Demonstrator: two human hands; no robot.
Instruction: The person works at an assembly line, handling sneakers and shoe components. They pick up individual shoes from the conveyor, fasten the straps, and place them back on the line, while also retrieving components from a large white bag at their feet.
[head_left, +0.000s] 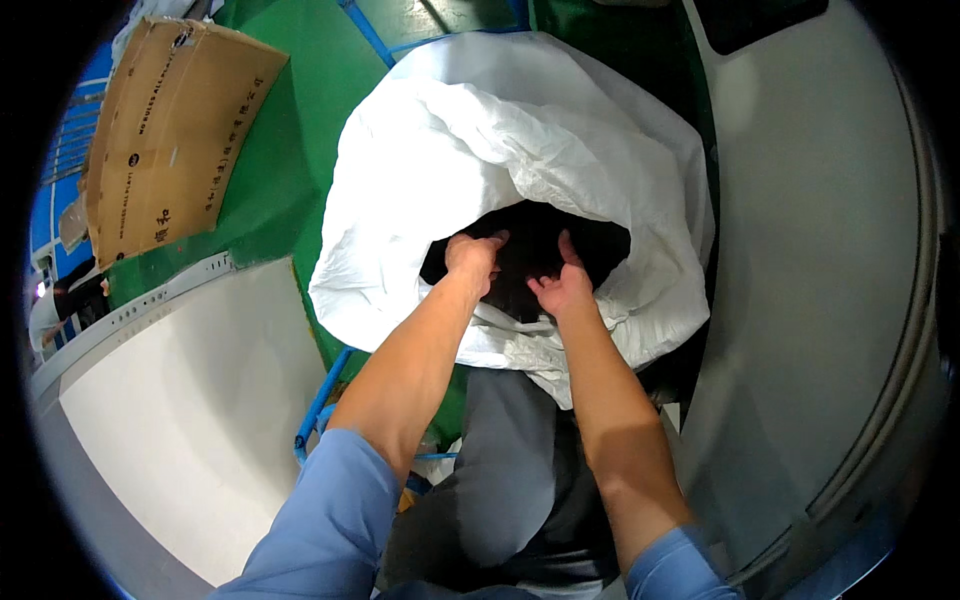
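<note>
A large white woven sack (400,180) stands in front of me with its mouth gathered into a loose, crumpled opening. Dark contents (525,250) fill the opening; their kind is too dim to tell. My left hand (474,262) reaches in at the left side of the mouth, its fingers curled by the dark contents, and what they hold is hidden. On the right side of the mouth, my right hand (562,286) has its thumb raised and its fingers apart, with nothing visible in it. Both hands are a short way apart.
A brown cardboard box (180,140) stands at the far left on the green floor (300,110). White-topped surfaces flank me on the left (200,400) and right (800,250). Blue tubing (318,408) shows below and behind the sack. My legs (500,470) are close beneath it.
</note>
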